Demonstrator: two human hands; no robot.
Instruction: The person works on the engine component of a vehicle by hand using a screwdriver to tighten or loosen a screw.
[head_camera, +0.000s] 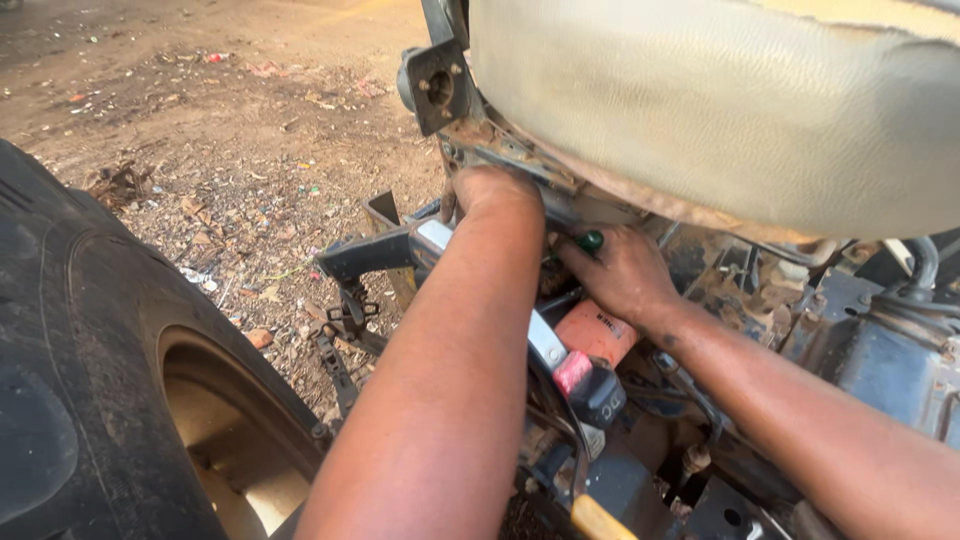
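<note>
Left hand (488, 192): we press it on the rusty bracket (500, 150) under the pale seat (720, 110); fingers hidden, grip unclear.
Right hand (618, 272): our fingers (575, 258) curl round the green-handled screwdriver (590, 241).
Screwdriver: between our hands, above the orange filter (595, 330).
Tyre (90, 380): at left.

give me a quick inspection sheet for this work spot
surface: dirt ground, strewn with litter
job's things: green tool under pale seat; orange part below
clutter: leaves and scraps on the ground
grips: left hand up against the seat frame; right hand shut on the green tool
cables: black hoses at right
surroundings: big black tyre at left
</note>
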